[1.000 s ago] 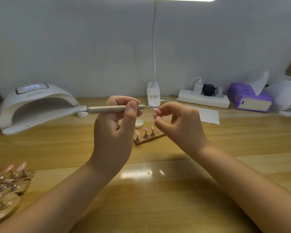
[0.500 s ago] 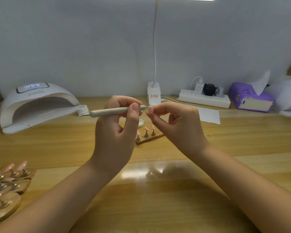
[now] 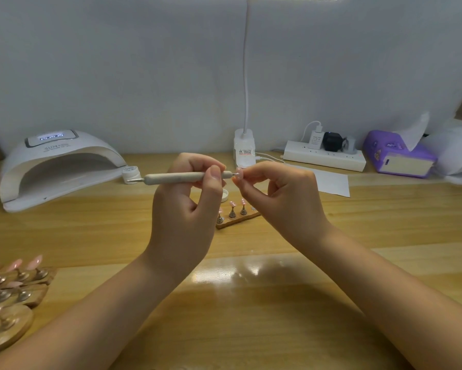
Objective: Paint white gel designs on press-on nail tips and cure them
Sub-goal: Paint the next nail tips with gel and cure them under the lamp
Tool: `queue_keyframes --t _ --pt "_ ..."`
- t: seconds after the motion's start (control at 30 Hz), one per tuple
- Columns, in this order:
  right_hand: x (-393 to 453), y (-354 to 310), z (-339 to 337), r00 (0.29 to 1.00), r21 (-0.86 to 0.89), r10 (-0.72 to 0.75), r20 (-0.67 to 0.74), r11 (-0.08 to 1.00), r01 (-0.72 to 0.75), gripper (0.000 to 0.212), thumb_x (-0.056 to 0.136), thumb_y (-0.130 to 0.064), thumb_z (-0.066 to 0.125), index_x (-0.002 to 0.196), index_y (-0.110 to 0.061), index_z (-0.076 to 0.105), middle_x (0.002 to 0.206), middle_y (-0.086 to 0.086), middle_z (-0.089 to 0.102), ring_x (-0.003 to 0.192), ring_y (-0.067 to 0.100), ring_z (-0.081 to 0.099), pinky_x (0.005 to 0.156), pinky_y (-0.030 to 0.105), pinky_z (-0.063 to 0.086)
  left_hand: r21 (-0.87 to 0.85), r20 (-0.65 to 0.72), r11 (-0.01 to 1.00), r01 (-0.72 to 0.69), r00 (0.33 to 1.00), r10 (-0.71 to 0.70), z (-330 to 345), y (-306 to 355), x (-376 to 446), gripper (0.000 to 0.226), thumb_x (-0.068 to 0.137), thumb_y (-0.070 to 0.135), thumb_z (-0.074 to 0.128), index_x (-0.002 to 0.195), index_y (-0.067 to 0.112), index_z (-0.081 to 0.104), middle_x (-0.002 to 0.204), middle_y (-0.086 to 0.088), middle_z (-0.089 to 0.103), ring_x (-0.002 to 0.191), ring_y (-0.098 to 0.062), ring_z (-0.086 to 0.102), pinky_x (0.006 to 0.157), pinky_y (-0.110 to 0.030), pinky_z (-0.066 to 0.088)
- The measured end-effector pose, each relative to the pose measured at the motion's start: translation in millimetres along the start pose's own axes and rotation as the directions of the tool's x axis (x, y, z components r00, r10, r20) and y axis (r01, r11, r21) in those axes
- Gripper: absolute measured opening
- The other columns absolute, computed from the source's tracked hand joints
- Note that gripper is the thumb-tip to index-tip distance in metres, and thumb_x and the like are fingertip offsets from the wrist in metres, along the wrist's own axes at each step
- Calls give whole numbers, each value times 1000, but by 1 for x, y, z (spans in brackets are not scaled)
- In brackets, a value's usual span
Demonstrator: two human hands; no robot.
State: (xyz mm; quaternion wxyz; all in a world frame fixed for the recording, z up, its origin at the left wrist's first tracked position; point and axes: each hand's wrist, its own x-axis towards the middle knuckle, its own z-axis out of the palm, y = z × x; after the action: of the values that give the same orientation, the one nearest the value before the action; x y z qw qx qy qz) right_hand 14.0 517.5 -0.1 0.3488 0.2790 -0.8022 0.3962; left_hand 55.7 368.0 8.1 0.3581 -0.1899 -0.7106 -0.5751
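Left hand [image 3: 187,209] grips the dotting pen [image 3: 182,178], right hand [image 3: 275,193] pinches a nail tip [image 3: 238,174]; any tremor risks smearing the gel.

Two bare forearms, no sleeves in view, left hand [image 3: 183,209], right hand [image 3: 283,198], short unpainted fingernails

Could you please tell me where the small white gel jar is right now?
In the head view, the gel jar sits left of centre on the table, by the curing lamp's right corner.

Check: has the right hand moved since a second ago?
Yes. The right hand shifted left toward the dotting pen, its pinched nail tip now just left of the lamp base instead of in front.
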Motion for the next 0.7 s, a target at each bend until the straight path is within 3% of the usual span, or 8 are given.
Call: queue_keyframes --t 0.27,0.47,0.7 --pt "0 1 1 1000 -9 -16 -8 1000 16 11 87 -21 70 93 -14 75 80 -8 71 62 -14 54 58 2 36 7 -9 1000 4 1000 -4 0 -1 0 9 93 21 50 89 24 58 81 2 63 71 -14 64 57 -13 49" --pt "-1 2 1 1000 -11 -18 -4 1000 18 10 87 -20 71 93 -14 75 80 -8 72 63 -14 54 57 3 36 6 -3 1000 -2 1000 2 0 -1 0 12 91 31 48 89 24 58 81 2 63 71 -14 63 57 -14 49" --pt "-1 1 1 1000 -10 -11 -8 1000 11 9 86 -20 72 92 -15 76 79 -8 72 62 -14 54 57 3 36 27 -9 1000 5 1000 -5 0 -1 -1 9 94 22 50 89 23 58 81 3 64 71 -14 63 58 -17 50"
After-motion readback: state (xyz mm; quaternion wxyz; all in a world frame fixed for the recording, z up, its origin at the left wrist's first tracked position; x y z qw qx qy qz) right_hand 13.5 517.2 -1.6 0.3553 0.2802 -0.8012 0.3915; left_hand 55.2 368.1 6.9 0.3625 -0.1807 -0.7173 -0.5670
